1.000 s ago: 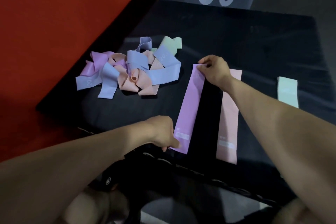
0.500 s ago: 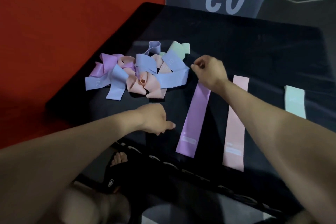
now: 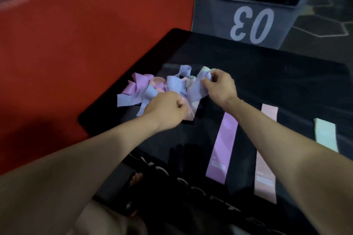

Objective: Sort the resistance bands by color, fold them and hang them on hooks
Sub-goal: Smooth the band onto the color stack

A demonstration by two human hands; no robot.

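1. A tangled pile of bands (image 3: 164,87) in blue, purple, pink and pale green lies at the centre of the frame, on the left part of a black desk (image 3: 267,82).
2. The left hand (image 3: 166,109) sits on the near edge of the pile with its fingers curled into the bands there; which band it grips cannot be told.
3. The right hand (image 3: 219,86) is on the pile's right end, its fingers pinching a blue band (image 3: 196,89) beside a pale green loop.
4. Both forearms reach in from the bottom of the frame.
5. To the lower right of the pile, three bands lie flat and apart, side by side: a purple band (image 3: 221,150), then a pink band (image 3: 266,154), then a pale green band (image 3: 324,133) nearest the right edge. The right forearm crosses over the far ends of the purple and pink ones.
6. A red mat (image 3: 86,44) fills the upper left of the frame.
7. A grey box (image 3: 246,15) marked "03" stands at the upper right, beyond the desk.
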